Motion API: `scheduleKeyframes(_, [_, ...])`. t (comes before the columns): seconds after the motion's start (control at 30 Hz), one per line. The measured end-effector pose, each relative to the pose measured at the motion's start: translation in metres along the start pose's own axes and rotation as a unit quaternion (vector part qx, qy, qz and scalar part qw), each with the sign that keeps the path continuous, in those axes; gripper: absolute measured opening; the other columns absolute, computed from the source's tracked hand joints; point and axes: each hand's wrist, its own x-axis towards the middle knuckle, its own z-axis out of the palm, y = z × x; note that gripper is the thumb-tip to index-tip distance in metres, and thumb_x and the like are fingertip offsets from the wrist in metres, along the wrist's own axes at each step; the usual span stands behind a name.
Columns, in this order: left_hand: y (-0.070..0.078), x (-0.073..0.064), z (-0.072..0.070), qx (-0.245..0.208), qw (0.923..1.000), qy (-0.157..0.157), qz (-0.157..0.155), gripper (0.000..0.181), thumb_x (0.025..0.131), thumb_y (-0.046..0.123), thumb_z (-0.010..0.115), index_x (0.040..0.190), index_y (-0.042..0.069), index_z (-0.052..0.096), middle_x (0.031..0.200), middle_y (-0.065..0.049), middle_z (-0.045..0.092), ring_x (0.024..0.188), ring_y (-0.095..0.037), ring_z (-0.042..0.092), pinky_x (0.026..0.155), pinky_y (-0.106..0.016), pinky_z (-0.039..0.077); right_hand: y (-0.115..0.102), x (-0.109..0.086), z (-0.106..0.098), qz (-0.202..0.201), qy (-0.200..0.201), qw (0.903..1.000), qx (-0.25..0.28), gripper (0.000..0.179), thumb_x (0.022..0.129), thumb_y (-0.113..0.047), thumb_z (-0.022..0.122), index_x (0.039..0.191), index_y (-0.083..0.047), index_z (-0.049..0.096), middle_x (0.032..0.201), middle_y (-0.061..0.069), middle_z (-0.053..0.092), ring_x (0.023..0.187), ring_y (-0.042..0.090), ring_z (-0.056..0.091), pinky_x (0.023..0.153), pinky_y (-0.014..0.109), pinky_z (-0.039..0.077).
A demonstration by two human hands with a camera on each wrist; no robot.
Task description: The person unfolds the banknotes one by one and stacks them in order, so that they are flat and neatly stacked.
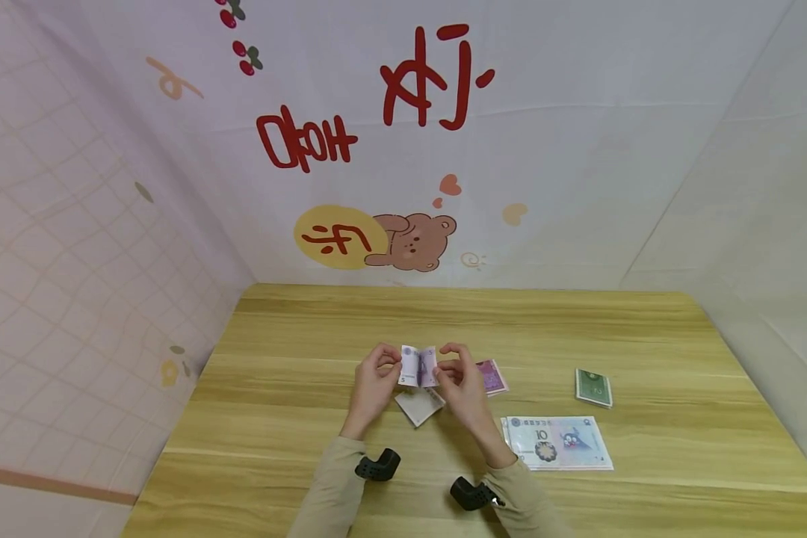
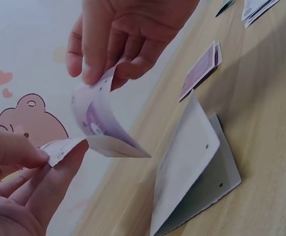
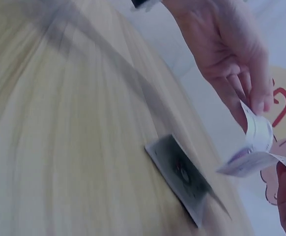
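Note:
Between both hands, above the table, is a small purple-white banknote (image 1: 410, 368) marked 5, creased down its middle. My left hand (image 1: 374, 385) pinches one end between thumb and fingers, and my right hand (image 1: 462, 390) pinches the opposite end. In the left wrist view the note (image 2: 96, 115) bends into a V, its fold pointing toward the table side. Just below the hands stands a folded pale note (image 1: 420, 406), shaped like a small tent. The right wrist view shows this folded note (image 3: 177, 172) from its greyish side, slightly blurred.
Purple notes (image 1: 492, 376) lie just right of my right hand. Farther right is a folded green stack (image 1: 593, 388). Nearer the front right lie large notes (image 1: 558, 442) marked 10. A wall hanging with a bear (image 1: 417, 243) rises behind the wooden table (image 1: 276, 418).

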Motion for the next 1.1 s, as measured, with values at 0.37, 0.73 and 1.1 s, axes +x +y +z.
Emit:
scheduleKeyframes(0.37, [-0.006, 0.000, 0.009, 0.012, 0.9996, -0.020, 0.017, 0.016, 0.085, -0.017, 0.056, 0.101, -0.017, 0.060, 0.101, -0.033, 0.063, 0.092, -0.047, 0.062, 0.070, -0.026, 0.054, 0.012, -0.007, -0.030, 0.028, 0.018, 0.9989, -0.034, 0.020, 0.081, 0.018, 0.058, 0.100, 0.013, 0.060, 0.086, 0.025, 0.063, 0.071, 0.023, 0.060, 0.060, 0.018, 0.048])
scheduleKeyframes(0.73, [-0.013, -0.007, 0.032, -0.002, 0.9996, -0.025, 0.010, 0.015, 0.085, -0.016, 0.057, 0.100, -0.016, 0.062, 0.099, -0.030, 0.064, 0.090, -0.044, 0.063, 0.076, -0.026, 0.053, 0.055, -0.012, -0.071, 0.048, 0.042, 0.9933, -0.096, 0.014, 0.084, 0.011, 0.064, 0.098, 0.008, 0.062, 0.083, 0.017, 0.064, 0.068, 0.014, 0.058, 0.060, 0.017, 0.046])
scheduleKeyframes(1.1, [-0.012, -0.011, 0.067, -0.039, 0.9982, -0.047, 0.003, 0.014, 0.084, -0.017, 0.058, 0.097, -0.016, 0.062, 0.094, -0.031, 0.064, 0.086, -0.043, 0.063, 0.072, -0.024, 0.053, 0.072, -0.015, -0.123, 0.103, 0.052, 0.9815, -0.153, 0.018, 0.086, 0.006, 0.065, 0.103, 0.003, 0.063, 0.093, 0.017, 0.064, 0.075, 0.012, 0.060, 0.063, 0.016, 0.047])
